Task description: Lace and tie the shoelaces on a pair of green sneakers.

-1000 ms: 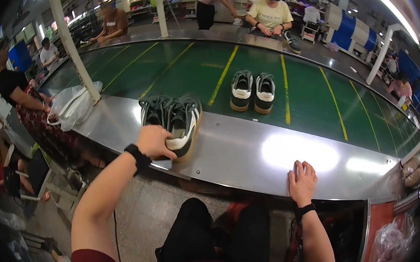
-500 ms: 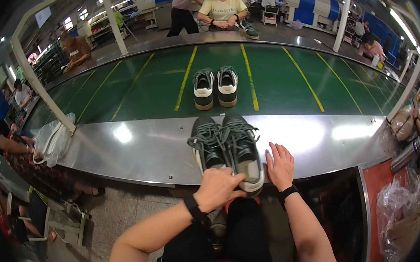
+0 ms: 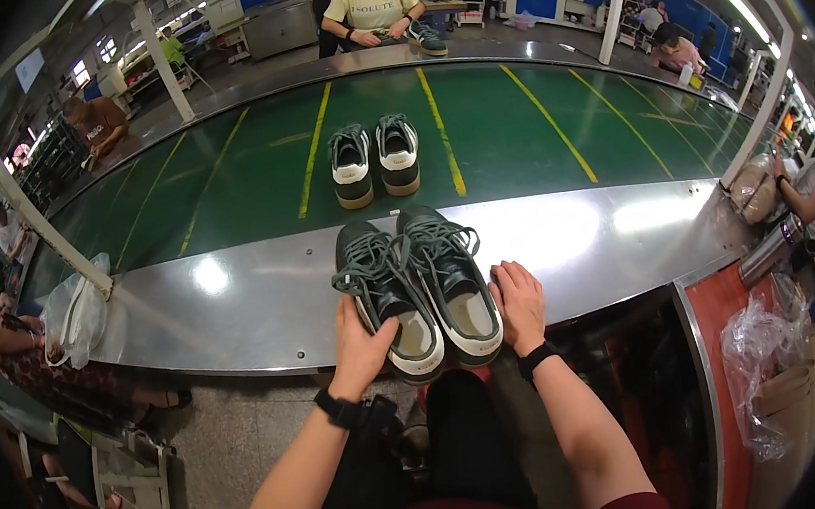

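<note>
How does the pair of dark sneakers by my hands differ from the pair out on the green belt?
The near pair of dark sneakers lies on the steel ledge, held by the left hand and right hand; the far pair of dark sneakers sits untouched on the green conveyor belt. Near laces sprawl loose; far laces look tidier. Both have pale soles.

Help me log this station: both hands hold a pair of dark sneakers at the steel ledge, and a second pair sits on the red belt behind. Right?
Not quite: the belt is green with yellow lines, not red, as the head view shows. The rest holds: the left hand and right hand hold the near pair of sneakers at the steel ledge, and the second pair sits behind.
</note>
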`<state>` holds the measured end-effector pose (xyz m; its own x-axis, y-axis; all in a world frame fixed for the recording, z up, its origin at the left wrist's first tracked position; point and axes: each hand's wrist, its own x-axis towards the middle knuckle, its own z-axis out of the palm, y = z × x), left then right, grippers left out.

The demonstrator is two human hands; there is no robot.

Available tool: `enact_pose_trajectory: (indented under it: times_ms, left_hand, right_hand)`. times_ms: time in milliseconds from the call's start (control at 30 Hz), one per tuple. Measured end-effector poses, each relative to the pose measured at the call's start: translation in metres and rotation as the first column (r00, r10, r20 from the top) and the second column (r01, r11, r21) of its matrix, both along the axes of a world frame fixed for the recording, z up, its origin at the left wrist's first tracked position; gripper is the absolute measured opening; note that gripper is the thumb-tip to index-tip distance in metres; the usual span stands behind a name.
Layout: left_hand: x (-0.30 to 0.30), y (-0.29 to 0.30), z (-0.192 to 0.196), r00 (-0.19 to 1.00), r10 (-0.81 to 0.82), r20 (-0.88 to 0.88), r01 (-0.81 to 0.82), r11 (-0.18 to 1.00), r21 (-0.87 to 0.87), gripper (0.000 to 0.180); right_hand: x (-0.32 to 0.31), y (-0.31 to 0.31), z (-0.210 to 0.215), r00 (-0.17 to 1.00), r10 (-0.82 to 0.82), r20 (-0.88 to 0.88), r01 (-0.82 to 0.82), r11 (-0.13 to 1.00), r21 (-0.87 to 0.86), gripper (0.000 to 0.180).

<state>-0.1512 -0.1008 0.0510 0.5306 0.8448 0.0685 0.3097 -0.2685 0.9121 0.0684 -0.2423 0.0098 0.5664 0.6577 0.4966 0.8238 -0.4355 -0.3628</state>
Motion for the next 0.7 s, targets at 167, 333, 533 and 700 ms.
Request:
enact_pose_trajectory:
  times_ms: [167, 333, 533, 700]
  left_hand:
    - [0.014, 0.003, -0.007, 0.996, -0.027, 0.079, 0.013, 0.986, 0.167, 0.082]
    - [0.018, 0.007, -0.014, 0.993, -0.041, 0.113, 0.027, 0.991, 0.13, 0.08]
    - [-0.02, -0.029, -0.013, 0.957, -0.187, 0.22, 0.143, 0.969, 0.203, 0.076]
    - [-0.095, -0.099, -0.008, 0.985, -0.097, 0.142, 0.086, 0.993, 0.081, 0.075]
  right_hand:
    - [-0.003, 0.0, -0.005, 1.0, 0.003, 0.009, -0.003, 1.0, 0.031, 0.031]
    - [0.003, 0.0, -0.009, 0.998, 0.022, -0.054, -0.016, 0.994, 0.105, 0.033]
    - [-0.009, -0.032, -0.007, 0.926, 0.093, -0.366, 0.076, 0.903, 0.422, 0.034]
    - [-0.132, -0.102, 0.037, 0.707, 0.363, -0.607, -0.16, 0.918, 0.363, 0.041]
